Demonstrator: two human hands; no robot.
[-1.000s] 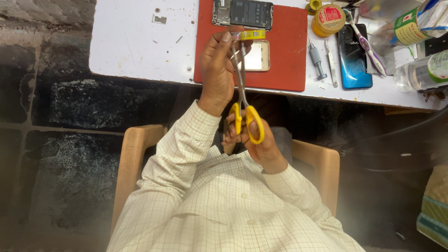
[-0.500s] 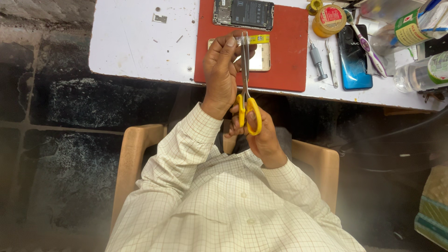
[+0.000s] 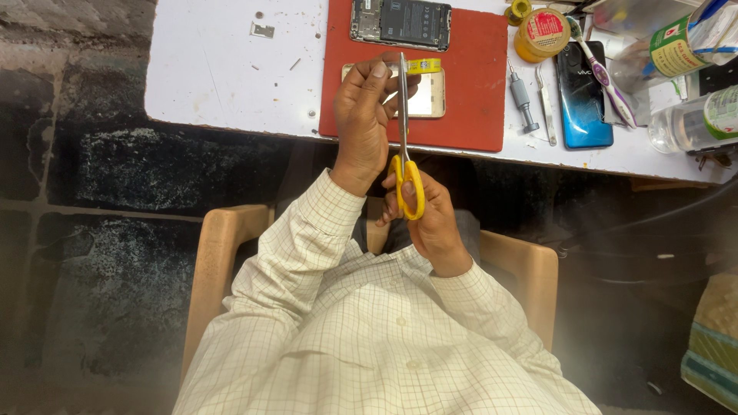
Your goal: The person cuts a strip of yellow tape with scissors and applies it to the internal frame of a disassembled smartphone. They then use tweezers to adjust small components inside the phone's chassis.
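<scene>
**Scissors closed on a strip of yellow tape, held up before the worktop**

The right hand [image 3: 430,223] sits nearest the body, just above the lap, with its fingers curled through the yellow loops of a pair of scissors [image 3: 404,146]. The loops stand close together and the long blades run straight up from that hand as one thin line, so they look closed or nearly so.

Just beside it, a little farther out, the left hand [image 3: 367,119] is raised with its back to the camera. Its thumb and fingertips are bunched together at the top, pinching the near end of a short piece of yellow tape [image 3: 423,66], which reaches across the blade tips and sticks out on the right-hand side. How firmly the blades bite the tape cannot be told.

Behind both hands lies a red mat [image 3: 477,107] on the white worktop [image 3: 223,69]. On the mat, straight behind the left hand's fingers, rests a gold phone back [image 3: 430,96], partly hidden by the hand and the blades. Beyond that, at the far edge, lies an opened phone [image 3: 400,21] with its battery showing.

Out past the right hand, off the mat, are a small screwdriver [image 3: 523,96], tweezers [image 3: 546,104], a blue phone [image 3: 583,96] with a toothbrush [image 3: 603,81] across it, a round yellow tub [image 3: 543,34] and a clear bottle [image 3: 692,119].

Both arms wear a checked shirt [image 3: 369,338], and a wooden chair [image 3: 223,253] frames the body.
</scene>
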